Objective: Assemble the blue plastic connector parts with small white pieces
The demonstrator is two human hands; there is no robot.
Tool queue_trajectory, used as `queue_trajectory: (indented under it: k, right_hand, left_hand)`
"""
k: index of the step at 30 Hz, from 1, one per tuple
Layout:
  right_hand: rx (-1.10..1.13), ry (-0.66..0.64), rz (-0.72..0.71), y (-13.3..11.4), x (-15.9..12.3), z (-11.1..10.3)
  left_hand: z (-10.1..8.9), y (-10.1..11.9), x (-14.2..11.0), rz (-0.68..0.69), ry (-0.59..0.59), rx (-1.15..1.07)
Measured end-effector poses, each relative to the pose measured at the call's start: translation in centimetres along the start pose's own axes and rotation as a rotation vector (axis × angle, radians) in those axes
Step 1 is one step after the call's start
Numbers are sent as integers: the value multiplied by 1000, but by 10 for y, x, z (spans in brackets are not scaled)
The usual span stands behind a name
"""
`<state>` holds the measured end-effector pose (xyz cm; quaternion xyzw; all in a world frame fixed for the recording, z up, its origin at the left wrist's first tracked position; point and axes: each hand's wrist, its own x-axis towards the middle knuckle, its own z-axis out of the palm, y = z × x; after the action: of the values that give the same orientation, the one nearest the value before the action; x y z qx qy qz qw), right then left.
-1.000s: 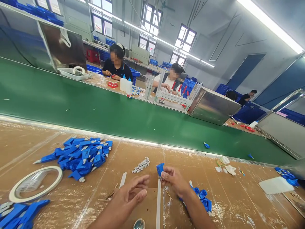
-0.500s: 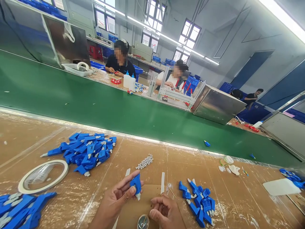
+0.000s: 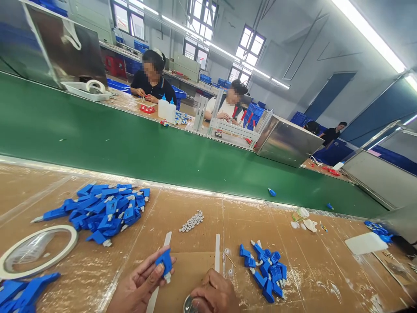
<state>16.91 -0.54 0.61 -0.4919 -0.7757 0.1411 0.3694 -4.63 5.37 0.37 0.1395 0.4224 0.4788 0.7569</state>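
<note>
My left hand [image 3: 138,282] pinches a blue plastic piece [image 3: 165,260] with a pale grey tip pointing down, thumb in front and fingers behind. At the bottom centre my right hand [image 3: 215,293] is closed, its fingertips over a small round clear dish [image 3: 186,305] that it partly covers. Whatever those fingers pinch is hidden. Beneath both hands lies a brown cardboard sheet [image 3: 184,271] with white tape strips beside it. Close to the right hand is a loose group of similar blue pieces [image 3: 267,269]. A small heap of grey bits [image 3: 192,221] sits beyond the hands.
A large pile of blue pieces [image 3: 107,206] and a tape roll [image 3: 70,256] lie on the left. A white bottle [image 3: 366,243] rests at the right. Past the table edge runs a green belt [image 3: 169,152] carrying stray blue pieces; co-workers sit across it.
My right hand has moved down and left onto the round dish, its fingers now closed over it. The left hand still holds the blue piece. The view has shifted slightly right.
</note>
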Motion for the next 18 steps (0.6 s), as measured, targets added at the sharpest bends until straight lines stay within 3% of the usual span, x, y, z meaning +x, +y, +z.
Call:
queue_trajectory:
  k: [4,10,14,18]
  right_hand:
    - [-117,122,-95,3,-3,5]
    - [-135,87,-97,9,-11,16]
    - [-37,31,87,7,-15,8]
    - [347,-97,481,7,-12,-13]
  left_hand:
    - [8,-3,-5,56,12,10]
    - [22,-13,-13,158,98,-2]
    - [22,-15,-16,119,91,6]
    - [25,-14,-23,-15,12,-10]
